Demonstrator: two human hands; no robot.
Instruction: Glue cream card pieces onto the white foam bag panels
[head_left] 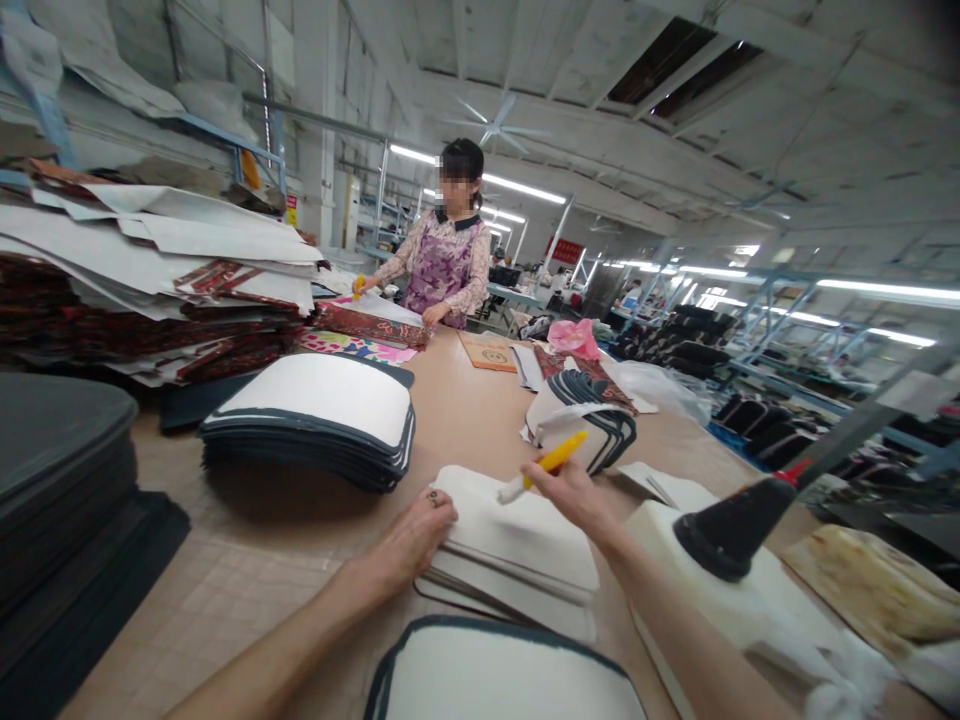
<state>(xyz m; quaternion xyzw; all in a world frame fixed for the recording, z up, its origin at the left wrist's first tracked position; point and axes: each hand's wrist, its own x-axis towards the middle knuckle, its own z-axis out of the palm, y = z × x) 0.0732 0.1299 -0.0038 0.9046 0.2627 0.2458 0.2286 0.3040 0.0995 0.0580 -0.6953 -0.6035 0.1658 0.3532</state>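
My right hand is closed round the yellow handle of a brush. The brush's white tip hangs just over a stack of white panels in front of me. At the stack's left edge rests my left hand, a ring on one finger; its fingers are bent against the panels, and whether they grip one is unclear. Nearer to me lies a white panel with a dark border. Behind my left hand stands a pile of similar dark-edged panels.
A tall stack of dark sheets fills the left edge, with piled patterned fabric behind. More curved panels, a black cone and a white container are at right. Across the table a person holds a yellow tool.
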